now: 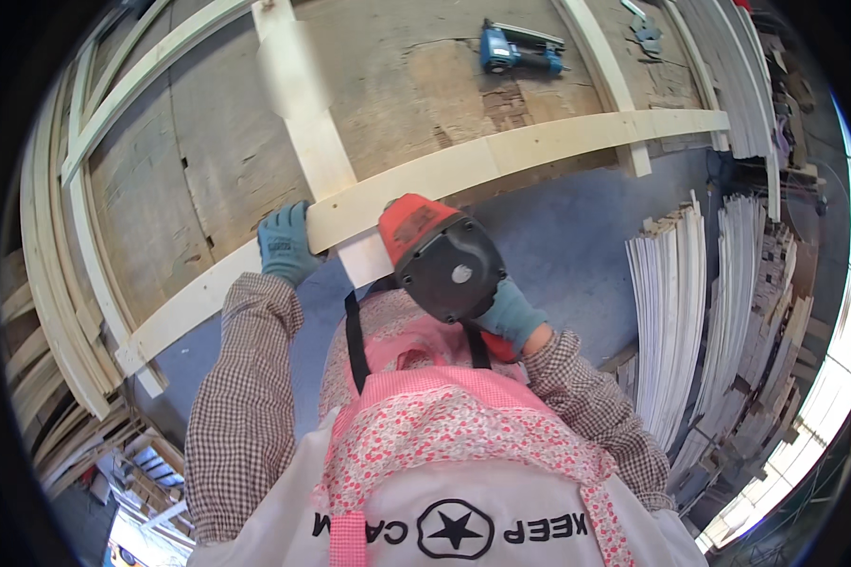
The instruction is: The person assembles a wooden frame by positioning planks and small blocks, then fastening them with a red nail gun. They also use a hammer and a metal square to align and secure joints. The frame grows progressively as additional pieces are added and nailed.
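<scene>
My left hand (288,248), in a teal work glove, has its fingers curled over a pale wooden strip (194,298) beside a crosspiece (317,142). Just to its right is the end of another long strip (511,146), which lies over the crosspiece. My right hand (515,317), gloved alike, is wrapped round the handle of a red and black nail gun (449,260). The nail gun's red head is close to the strip by the crosspiece; its tip is hidden, so I cannot tell whether it touches. The palm of my right hand is hidden by the tool.
The wooden frame lies on a worn plywood surface (227,123). A blue nailer (520,52) rests on it at the far side, with small grey pieces (646,36) farther right. Stacks of wooden strips (667,312) stand at right, and more (52,246) lie along the left.
</scene>
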Available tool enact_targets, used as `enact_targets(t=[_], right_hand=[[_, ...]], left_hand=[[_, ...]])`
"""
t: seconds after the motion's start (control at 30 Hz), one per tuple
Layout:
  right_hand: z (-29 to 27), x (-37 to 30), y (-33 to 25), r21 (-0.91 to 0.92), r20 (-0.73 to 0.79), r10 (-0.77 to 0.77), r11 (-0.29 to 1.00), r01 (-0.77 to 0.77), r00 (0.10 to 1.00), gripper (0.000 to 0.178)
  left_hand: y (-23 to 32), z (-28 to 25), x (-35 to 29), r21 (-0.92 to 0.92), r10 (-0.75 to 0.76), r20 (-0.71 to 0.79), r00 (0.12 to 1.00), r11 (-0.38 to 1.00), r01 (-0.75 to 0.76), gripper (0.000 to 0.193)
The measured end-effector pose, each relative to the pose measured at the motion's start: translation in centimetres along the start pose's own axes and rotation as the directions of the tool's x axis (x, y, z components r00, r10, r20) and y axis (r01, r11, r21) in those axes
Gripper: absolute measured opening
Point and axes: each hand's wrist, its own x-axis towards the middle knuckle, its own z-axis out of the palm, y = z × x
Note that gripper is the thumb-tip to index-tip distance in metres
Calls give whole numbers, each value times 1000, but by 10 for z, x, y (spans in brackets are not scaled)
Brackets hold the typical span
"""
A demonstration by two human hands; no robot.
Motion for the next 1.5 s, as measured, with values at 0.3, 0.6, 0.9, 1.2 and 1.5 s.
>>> enact_targets(t=[0.3,0.6,0.9,1.2,1.5], right_hand=[[-8,-2,-17,780,204,451,461,-423,869,55],[-7,-14,28,35,451,203,969,-244,869,46],[-18,-2,28,136,397,263,931,-340,879,43],[-11,1,28,91,238,11,995,-34,971,48],[-1,37,18,105,279,130,981,-165,951,38]], left_hand=[[-5,5,-4,43,-21,-2,1000,999,21,78],[-3,-2,-9,91,-125,192,973,990,109,84],[3,-12,-5,122,-113,222,969,989,88,83],[5,-26,-9,173,-141,310,940,981,90,83],[7,-23,-9,190,-122,267,956,979,72,73]])
